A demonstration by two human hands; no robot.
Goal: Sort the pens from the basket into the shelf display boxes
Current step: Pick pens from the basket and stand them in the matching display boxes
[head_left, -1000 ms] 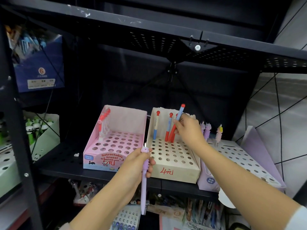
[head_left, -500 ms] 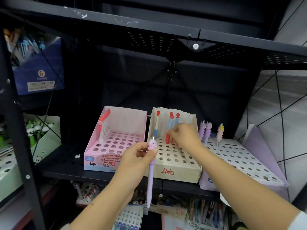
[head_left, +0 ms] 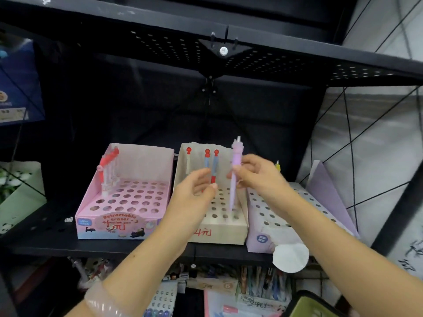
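A black perforated shelf [head_left: 57, 245] crosses the lower half of the frame. On it, side by side, stand a pink display box [head_left: 128, 202], a beige display box [head_left: 219, 232] and a lilac display box [head_left: 297, 216]; far left, seemingly a green box [head_left: 20, 200].

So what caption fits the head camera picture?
Right hand holds a purple pen above the beige box.
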